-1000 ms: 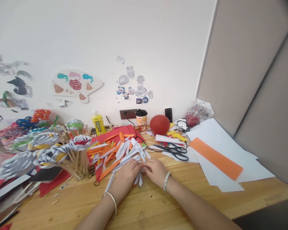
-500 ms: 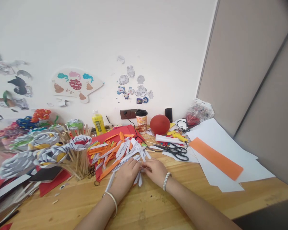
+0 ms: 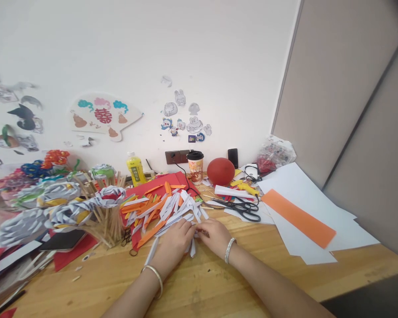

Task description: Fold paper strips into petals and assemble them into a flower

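Note:
My left hand (image 3: 176,239) and my right hand (image 3: 215,235) meet near the table's front middle, fingertips close together. Both have bent, closed fingers pinching a small piece of folded white paper (image 3: 193,249), mostly hidden by the fingers. Its pointed ends show below, between the hands. Just beyond lies a heap of folded paper strips (image 3: 172,207), white and orange. A longer white strip (image 3: 151,251) rests by my left wrist. A bangle circles the left wrist, a sparkling bracelet the right.
Black scissors (image 3: 242,210), a yellow glue gun (image 3: 248,189), a red balloon (image 3: 220,171) and a lidded cup (image 3: 195,168) stand or lie behind. At right, an orange strip (image 3: 298,218) lies on white sheets (image 3: 345,234). Paper flowers on sticks (image 3: 71,212) crowd the left.
The view has shifted very slightly. Both hands stay at the same place, with only small finger movement around the white paper.

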Demonstrator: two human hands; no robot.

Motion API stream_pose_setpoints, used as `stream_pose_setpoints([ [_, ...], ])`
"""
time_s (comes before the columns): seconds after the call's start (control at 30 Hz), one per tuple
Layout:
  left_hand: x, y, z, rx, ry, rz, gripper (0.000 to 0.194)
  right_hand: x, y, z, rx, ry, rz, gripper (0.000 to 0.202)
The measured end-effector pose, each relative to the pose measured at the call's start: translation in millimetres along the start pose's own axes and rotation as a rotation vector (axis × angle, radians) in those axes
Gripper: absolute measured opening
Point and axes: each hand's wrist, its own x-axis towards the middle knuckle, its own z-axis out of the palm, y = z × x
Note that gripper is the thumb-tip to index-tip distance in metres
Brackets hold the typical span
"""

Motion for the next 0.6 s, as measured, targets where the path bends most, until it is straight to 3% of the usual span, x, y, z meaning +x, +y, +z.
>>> stream_pose_setpoints([
  [0.6,1.8,0.2,0.6,0.011,-0.043,-0.025,0.017,-1.3,2.0,1.9,-0.066,-0.010,0.002,0.017],
])
